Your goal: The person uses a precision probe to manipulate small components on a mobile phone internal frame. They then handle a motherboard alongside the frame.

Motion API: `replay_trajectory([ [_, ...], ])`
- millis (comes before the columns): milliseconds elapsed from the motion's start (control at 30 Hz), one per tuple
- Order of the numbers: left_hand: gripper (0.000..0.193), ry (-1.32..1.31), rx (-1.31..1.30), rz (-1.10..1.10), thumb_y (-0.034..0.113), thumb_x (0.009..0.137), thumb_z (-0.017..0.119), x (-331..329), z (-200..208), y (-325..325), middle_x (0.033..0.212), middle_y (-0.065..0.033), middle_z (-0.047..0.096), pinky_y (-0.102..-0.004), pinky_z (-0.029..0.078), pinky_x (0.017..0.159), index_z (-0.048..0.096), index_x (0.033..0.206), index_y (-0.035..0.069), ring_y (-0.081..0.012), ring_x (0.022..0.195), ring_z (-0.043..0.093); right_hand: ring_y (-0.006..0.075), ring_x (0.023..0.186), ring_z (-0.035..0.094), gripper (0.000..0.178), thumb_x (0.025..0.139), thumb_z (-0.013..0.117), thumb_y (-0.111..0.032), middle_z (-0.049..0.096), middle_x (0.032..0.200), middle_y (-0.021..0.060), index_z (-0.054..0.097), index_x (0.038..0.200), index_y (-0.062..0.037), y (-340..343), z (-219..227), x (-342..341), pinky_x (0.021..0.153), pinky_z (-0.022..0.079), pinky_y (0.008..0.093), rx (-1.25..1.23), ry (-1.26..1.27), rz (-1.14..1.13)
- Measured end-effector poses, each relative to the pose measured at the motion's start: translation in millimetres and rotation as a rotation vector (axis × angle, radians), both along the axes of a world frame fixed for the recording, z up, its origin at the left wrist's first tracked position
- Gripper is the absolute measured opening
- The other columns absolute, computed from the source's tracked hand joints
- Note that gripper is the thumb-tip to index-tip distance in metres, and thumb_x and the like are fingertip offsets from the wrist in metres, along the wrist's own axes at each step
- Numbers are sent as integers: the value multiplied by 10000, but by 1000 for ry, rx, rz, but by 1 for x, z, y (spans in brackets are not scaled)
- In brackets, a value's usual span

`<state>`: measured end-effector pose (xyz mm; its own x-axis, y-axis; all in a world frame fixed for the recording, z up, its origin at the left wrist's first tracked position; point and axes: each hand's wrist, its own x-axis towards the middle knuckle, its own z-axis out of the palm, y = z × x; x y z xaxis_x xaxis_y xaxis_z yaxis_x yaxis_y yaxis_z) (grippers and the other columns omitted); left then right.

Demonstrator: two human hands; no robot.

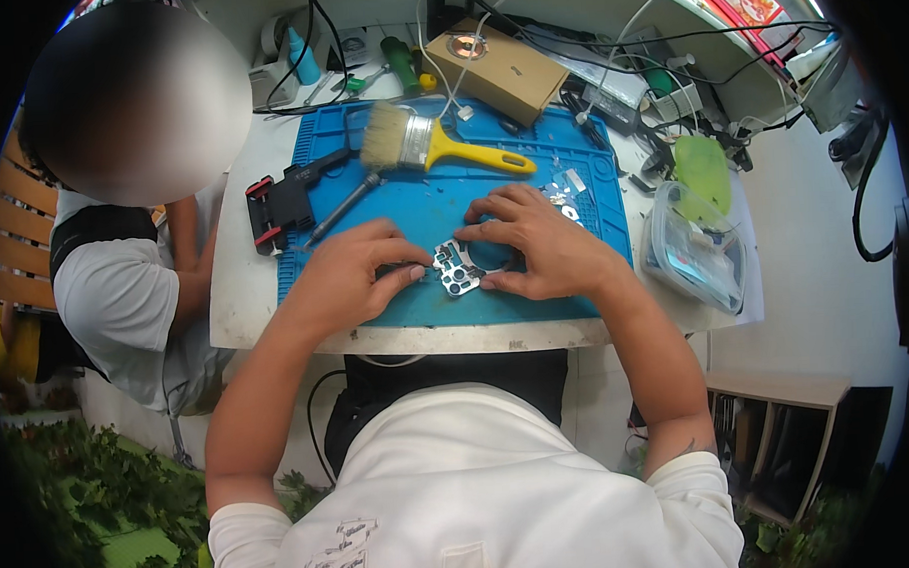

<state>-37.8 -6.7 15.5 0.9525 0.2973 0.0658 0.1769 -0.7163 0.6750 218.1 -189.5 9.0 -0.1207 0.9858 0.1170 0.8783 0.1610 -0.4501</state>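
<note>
A small silvery plate with round holes and dark patches [457, 268] is between my hands, low over the blue work mat [415, 310]. My left hand [349, 273] pinches at its left edge, thumb and forefinger closed together. On the other side my right hand [538, 243] curls round it, the thumb at its lower right edge and the fingers bent above. What lies under the right fingers is partly hidden. Beyond my hands a wide brush with a yellow handle [480, 157] lies on the mat. A soldering-iron-like tool with a grey shaft [344, 208] rests left of it.
A black and red clamp-like holder [280, 210] stands at the mat's left. Small metal parts [568, 192] lie right of my right hand. A clear plastic box [696, 251] sits at the right edge. Behind are a cardboard box [502, 72], cables and a blue bottle [302, 57]. Another person [123, 255] sits at left.
</note>
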Motion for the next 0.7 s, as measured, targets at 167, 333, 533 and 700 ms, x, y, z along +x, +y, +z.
replay_trajectory([
  [167, 180, -83, 65, -80, 133, 917, 894, 11, -6, -1, 1015, -71, 767, -383, 597, 746, 902, 1097, 131, -256, 904, 769, 368, 1429, 566, 585, 872, 950, -304, 694, 1466, 117, 806, 1425, -176, -2, 0, -4, 1253, 423, 515, -26, 13, -38],
  [333, 160, -123, 61, -64, 117, 872, 889, 12, -17, -4, 1002, -68, 763, -379, 592, 719, 901, 1032, 123, -258, 855, 764, 383, 1372, 553, 640, 835, 966, -273, 679, 1443, 111, 797, 1446, -187, -3, -5, -1, 1232, 439, 522, -50, 57, -40],
  [533, 151, -180, 118, -73, 105, 854, 882, 15, -21, -2, 983, -64, 758, -379, 583, 706, 896, 1004, 115, -258, 816, 758, 380, 1375, 554, 647, 825, 971, -272, 681, 1438, 108, 802, 1443, -185, -3, -7, -3, 1222, 448, 520, -37, 69, -57],
  [700, 168, -206, 79, -133, 94, 836, 890, 17, -26, 4, 974, -63, 756, -372, 573, 690, 897, 1003, 112, -253, 802, 749, 372, 1376, 556, 644, 820, 974, -267, 681, 1438, 107, 811, 1437, -174, -4, -8, -4, 1219, 450, 516, -38, 93, -63],
])
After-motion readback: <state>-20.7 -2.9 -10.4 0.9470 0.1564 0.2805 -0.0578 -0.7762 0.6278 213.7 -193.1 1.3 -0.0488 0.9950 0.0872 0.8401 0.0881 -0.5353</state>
